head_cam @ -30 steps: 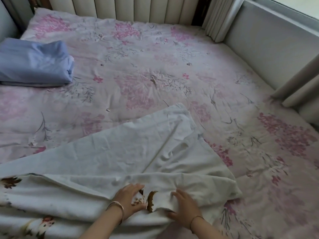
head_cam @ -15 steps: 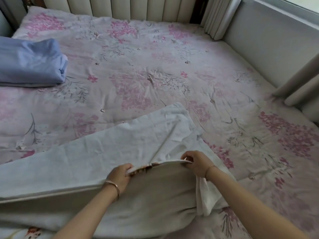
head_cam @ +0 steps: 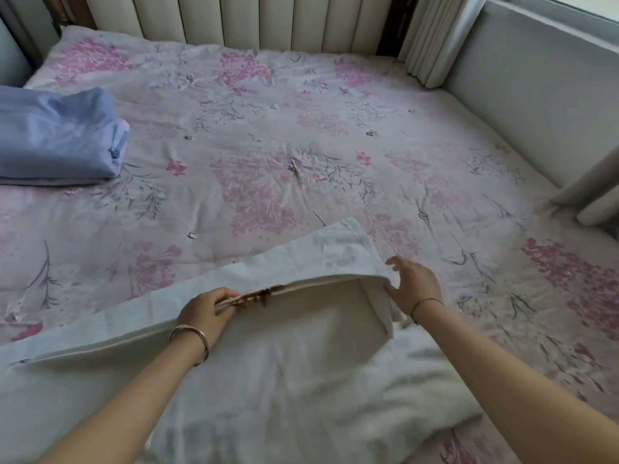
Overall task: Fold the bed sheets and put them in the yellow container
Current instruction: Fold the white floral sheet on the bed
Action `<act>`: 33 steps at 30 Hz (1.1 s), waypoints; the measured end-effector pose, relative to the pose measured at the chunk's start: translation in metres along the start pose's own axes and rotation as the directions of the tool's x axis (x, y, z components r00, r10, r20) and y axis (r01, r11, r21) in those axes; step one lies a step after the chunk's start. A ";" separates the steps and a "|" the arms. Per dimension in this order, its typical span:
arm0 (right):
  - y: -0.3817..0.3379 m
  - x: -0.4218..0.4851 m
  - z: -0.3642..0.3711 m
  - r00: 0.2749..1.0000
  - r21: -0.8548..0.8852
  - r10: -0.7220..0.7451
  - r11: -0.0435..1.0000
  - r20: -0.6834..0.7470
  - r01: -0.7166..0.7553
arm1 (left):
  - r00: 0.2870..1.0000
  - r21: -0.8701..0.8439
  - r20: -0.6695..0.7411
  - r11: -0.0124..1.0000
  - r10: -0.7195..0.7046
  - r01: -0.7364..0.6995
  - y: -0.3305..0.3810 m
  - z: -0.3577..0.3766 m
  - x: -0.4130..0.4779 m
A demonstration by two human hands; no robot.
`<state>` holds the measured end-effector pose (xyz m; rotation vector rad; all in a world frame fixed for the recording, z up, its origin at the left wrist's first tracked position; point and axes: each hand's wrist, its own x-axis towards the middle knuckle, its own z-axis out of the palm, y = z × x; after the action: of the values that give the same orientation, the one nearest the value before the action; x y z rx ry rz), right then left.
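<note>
On a bed (head_cam: 335, 135) covered with a pink-flowered quilt, we are looking down along two bare forearms working a white sheet (head_cam: 284, 380), which is lying across the near side of the mattress and running off the left edge of the view. The left hand (head_cam: 204, 313), a metal bangle (head_cam: 191, 338) circling its wrist, is pinching the sheet's doubled hem, where a strip of brown-and-red print is showing. Its grip is clenched on the cloth, fingers curled over the top, and it is holding that hem raised above the layer beneath. The right hand (head_cam: 413, 284), a thin cord bracelet (head_cam: 427, 303) on its wrist, is resting at the folded right-hand corner of the same sheet. Its grip is released, fingers spread and nearly straight, with only the thumb side touching the cloth's edge. Between the two hands we are seeing the upper layer arching up as a flap and shading the pale cloth under it. A blue sheet (head_cam: 57, 139), already folded into a thick bundle, is lying at the far left of the bed, well apart from the white one. A headboard (head_cam: 251, 21) of upright padded panels is standing behind the bed, a pale curtain (head_cam: 435, 38) is hanging at its far right corner, and a grey wall panel (head_cam: 529, 95) is running along the right side.
</note>
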<state>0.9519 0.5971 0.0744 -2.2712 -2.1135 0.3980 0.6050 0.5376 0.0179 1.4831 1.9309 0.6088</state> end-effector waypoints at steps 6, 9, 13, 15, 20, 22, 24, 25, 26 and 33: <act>0.031 -0.003 0.050 0.957 0.226 0.109 0.959 0.269 -0.173 | 0.982 0.177 0.133 0.978 -0.136 0.111 -0.038 0.018 0.010; 0.035 0.000 0.062 0.961 0.290 0.125 0.937 0.245 -0.196 | 0.986 0.207 0.130 0.976 -0.100 0.072 -0.041 0.029 0.014; 0.041 0.002 0.077 0.957 0.045 -0.012 0.999 0.289 -0.001 | 0.994 0.299 0.094 0.954 -0.056 0.025 -0.045 0.042 0.024; 0.044 0.004 0.078 0.978 0.054 -0.016 0.999 0.210 0.004 | 0.996 0.322 0.071 0.946 -0.055 0.029 -0.049 0.046 0.030; 0.043 0.032 0.058 0.986 0.286 0.127 0.946 0.107 -0.153 | 0.992 0.338 0.046 0.936 -0.120 0.098 -0.049 0.043 0.049; 0.042 0.054 0.040 0.989 0.377 0.149 0.916 -0.010 -0.134 | 0.987 0.232 0.091 0.967 -0.130 0.106 -0.041 0.041 0.062; 0.032 0.078 0.019 0.983 0.476 0.151 0.875 -0.100 -0.086 | 0.998 0.044 0.055 0.998 -0.040 0.038 -0.036 0.037 0.070; 0.026 0.092 0.010 0.980 0.493 0.147 0.868 -0.135 -0.062 | 1.000 0.002 -0.003 1.000 0.006 -0.006 -0.032 0.035 0.075; 0.019 0.105 0.002 0.975 0.503 0.134 0.864 -0.177 -0.028 | 0.997 -0.026 -0.072 0.999 0.027 -0.029 -0.031 0.032 0.080; 0.002 0.173 0.034 0.977 0.270 0.202 0.939 0.075 -0.215 | 0.997 -0.065 -0.059 0.997 -0.050 0.046 -0.030 0.041 0.123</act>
<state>0.9565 0.7618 0.0112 -2.3406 -1.7074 0.7097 0.5920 0.6479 -0.0550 1.3892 1.9691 0.6947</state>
